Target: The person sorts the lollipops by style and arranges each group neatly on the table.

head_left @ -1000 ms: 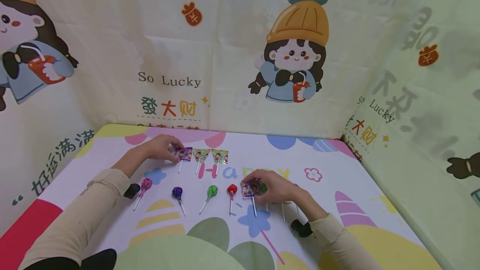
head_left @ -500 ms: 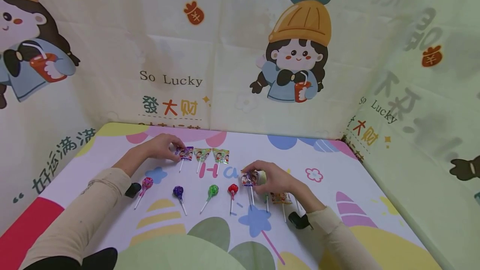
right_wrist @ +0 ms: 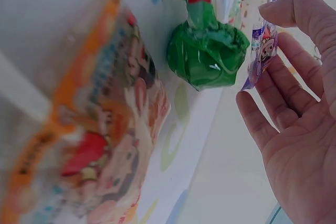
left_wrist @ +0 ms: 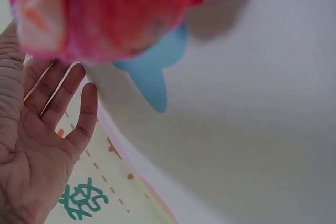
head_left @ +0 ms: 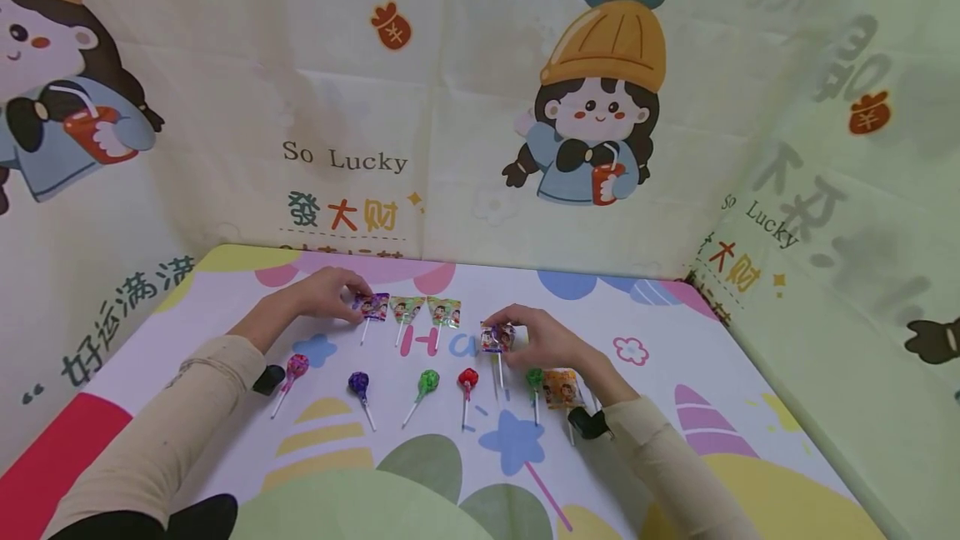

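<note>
My right hand pinches a flat lollipop in a purple printed wrapper, its white stick pointing toward me. The right wrist view shows thumb and fingers on that purple wrapper. At the back left, my left hand holds the left side of another purple-wrapped lollipop between thumb and index finger. Two green-wrapped flat lollipops, one in the middle and one on the right, continue that back row. In the left wrist view, a blurred pink lollipop hides part of the left hand.
A front row has round lollipops: pink, purple, green, red and another green. An orange-wrapped flat lollipop lies near the right wrist. Printed cloth walls border the patterned table.
My right hand has carried the purple-wrapped lollipop away from me toward the back row, uncovering the green round lollipop and the orange one. The left hand has stayed in place.
</note>
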Demonstrator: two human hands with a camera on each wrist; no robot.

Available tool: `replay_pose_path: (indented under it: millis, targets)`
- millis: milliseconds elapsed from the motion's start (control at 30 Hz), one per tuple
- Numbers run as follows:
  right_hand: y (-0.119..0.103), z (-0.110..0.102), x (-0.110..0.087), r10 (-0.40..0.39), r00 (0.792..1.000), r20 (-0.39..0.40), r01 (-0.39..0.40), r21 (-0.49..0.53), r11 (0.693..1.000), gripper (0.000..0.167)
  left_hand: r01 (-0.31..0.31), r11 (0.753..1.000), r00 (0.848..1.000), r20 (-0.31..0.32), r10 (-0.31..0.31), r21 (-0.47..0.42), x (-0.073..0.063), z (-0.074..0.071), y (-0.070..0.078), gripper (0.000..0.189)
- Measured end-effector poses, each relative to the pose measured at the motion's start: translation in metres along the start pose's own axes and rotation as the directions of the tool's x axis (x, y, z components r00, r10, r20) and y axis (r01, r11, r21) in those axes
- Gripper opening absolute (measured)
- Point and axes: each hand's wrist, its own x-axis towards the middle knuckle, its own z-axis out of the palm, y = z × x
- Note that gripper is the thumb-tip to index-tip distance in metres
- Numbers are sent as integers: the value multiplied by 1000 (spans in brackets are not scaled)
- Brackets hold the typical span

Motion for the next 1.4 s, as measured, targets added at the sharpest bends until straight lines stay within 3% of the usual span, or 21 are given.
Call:
replay_pose_path:
  millis: [667, 1000, 1400]
  targets:
    - [10, -3, 40, 75, 997, -1, -75, -58, 996, 51, 12, 1000, 1000, 8, -12, -13, 3, -3, 0, 47]
    - [11, -1, 58, 121, 993, 3, -119, -137, 983, 49, 0, 1000, 1000, 5, 0, -14, 1, -6, 3, 47]
    - [14, 3, 68, 138, 990, 11, -134, -170, 976, 45, -3, 1000, 1000, 5, 4, -8, 0, -5, 2, 47]
